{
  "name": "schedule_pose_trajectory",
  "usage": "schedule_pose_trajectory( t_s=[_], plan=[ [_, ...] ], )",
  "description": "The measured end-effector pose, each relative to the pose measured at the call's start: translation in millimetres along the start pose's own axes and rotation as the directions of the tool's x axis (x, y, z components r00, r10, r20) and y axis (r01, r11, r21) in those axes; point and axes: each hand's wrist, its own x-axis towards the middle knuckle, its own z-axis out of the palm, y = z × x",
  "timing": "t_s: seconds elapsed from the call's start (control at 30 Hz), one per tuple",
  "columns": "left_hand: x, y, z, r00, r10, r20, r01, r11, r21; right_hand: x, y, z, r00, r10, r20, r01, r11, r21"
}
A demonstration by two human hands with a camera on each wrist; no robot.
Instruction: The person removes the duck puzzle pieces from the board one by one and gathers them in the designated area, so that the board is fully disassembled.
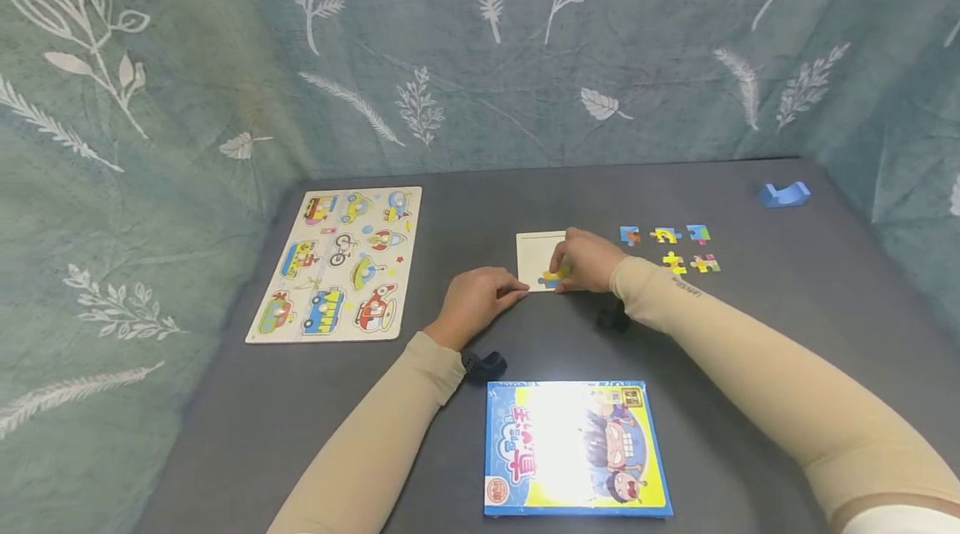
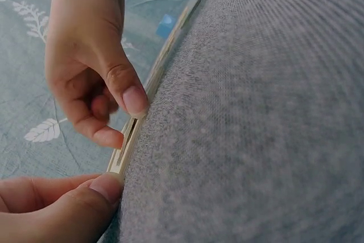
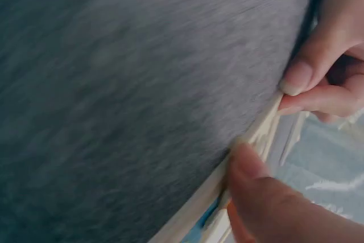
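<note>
The pale square puzzle tray (image 1: 531, 252) lies on the dark table, with a blue-and-yellow jigsaw piece (image 1: 551, 280) at its near side. At the tray's near left corner my left hand (image 1: 483, 301) pinches the edge between thumb and index finger, as the right wrist view also shows. My right hand (image 1: 590, 261) grips a jigsaw piece over the tray's near right part, its thumb (image 2: 135, 101) against the near edge. Fingers cover much of that piece and the tray's right side. Several loose jigsaw pieces (image 1: 665, 236) lie to the right of the tray.
A wooden vehicle puzzle board (image 1: 330, 267) lies at the left. Nearer to me is a blue-and-yellow cartoon box (image 1: 502, 451) with glare on its cover. A blue tape-dispenser-like holder (image 1: 784, 195) stands at the far right. Patterned cloth (image 1: 450, 101) hangs behind the table.
</note>
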Motion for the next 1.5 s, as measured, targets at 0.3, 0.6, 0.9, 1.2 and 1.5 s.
schedule_pose_trajectory(
  t_s=[0.3,0.6,0.9,1.2,1.5],
  plan=[
    [-0.1,2.4,-1.3,1.0,0.009,0.002,-0.009,1.0,-0.011,-1.0,0.8,0.5,0.995,-0.09,-0.04,0.093,0.992,0.084],
    [1.8,5.2,2.4,1.0,0.011,-0.014,-0.011,1.0,-0.026,-36.1,40.7,-32.5,0.99,-0.077,-0.12,0.104,0.964,0.246],
    [2.1,8.1,0.0,1.0,-0.013,-0.012,0.013,1.0,-0.028,-125.5,102.4,-39.6,0.998,-0.054,-0.013,0.055,0.991,0.119],
    [0.1,4.7,-2.8,0.999,-0.031,0.011,0.031,0.999,-0.022,-109.6,81.5,-31.8,0.978,-0.142,-0.15,0.139,0.99,-0.031],
    [0.5,4.8,-2.4,1.0,-0.016,0.007,0.016,1.0,-0.015,-35.1,34.5,-9.4,0.99,-0.074,-0.12,0.06,0.991,-0.117]
  ],
)
